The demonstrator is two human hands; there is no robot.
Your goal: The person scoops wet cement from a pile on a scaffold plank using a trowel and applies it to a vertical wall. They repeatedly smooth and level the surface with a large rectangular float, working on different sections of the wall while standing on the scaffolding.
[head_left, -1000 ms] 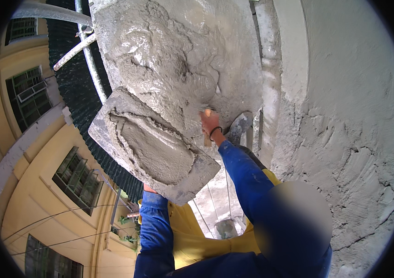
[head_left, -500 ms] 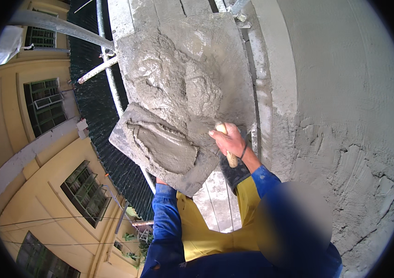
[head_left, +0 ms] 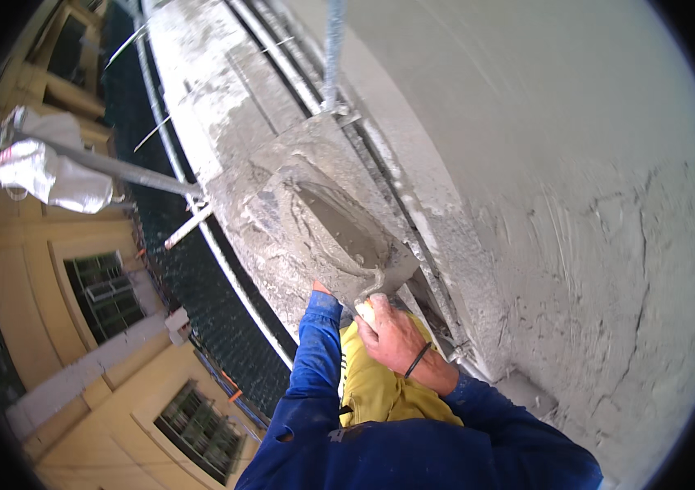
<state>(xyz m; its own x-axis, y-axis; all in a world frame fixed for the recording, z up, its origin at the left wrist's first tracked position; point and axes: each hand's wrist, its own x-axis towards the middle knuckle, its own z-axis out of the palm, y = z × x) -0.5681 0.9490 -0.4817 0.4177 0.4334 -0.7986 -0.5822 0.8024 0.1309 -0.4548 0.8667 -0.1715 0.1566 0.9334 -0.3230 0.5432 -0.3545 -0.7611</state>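
My left hand is mostly hidden beneath a mortar-covered hawk, which it holds up from below in front of my body. Wet grey mortar lies heaped on it, with a long smooth hollow pressed into the top. My right hand is closed around the pale handle of a trowel at the hawk's near edge. The trowel's blade is hard to make out. Beyond and partly under the hawk is a larger mortar-smeared board on the walkway.
Scaffold planks run away from me. On the right rises a grey plastered wall, rough and cracked lower down. Metal scaffold poles stand around, one with a white sack. A yellow building is on the left, past a dark corrugated roof.
My view has turned. The hawk has swung round and now points away from me. My right hand with the trowel has come back toward my body, to the hawk's near edge.
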